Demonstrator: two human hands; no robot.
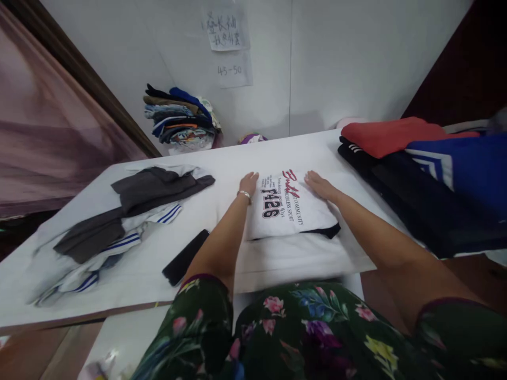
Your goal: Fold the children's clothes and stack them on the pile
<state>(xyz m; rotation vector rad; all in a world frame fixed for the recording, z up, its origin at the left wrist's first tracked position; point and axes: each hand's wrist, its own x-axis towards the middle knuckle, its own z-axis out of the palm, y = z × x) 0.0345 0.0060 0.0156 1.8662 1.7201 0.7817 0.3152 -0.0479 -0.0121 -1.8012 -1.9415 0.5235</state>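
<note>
A folded white shirt (273,224) with red and black lettering lies on the white-covered table in front of me, a strip of black cloth showing under its near right edge. My left hand (249,184), with a bracelet at the wrist, rests flat at the shirt's far left corner, fingers stretched out. Over the far right corner lies my right hand (320,186), its fingers extended and flat on the cloth. Neither hand grips anything. More white cloth (293,258) spreads beneath the shirt toward my body.
Dark grey and white striped garments (154,190) lie loose on the left. Beside my left forearm is a black phone-like object (185,257). A stack of folded clothes (180,119) stands against the back wall. Red, blue and black clothes (412,174) pile up on the right.
</note>
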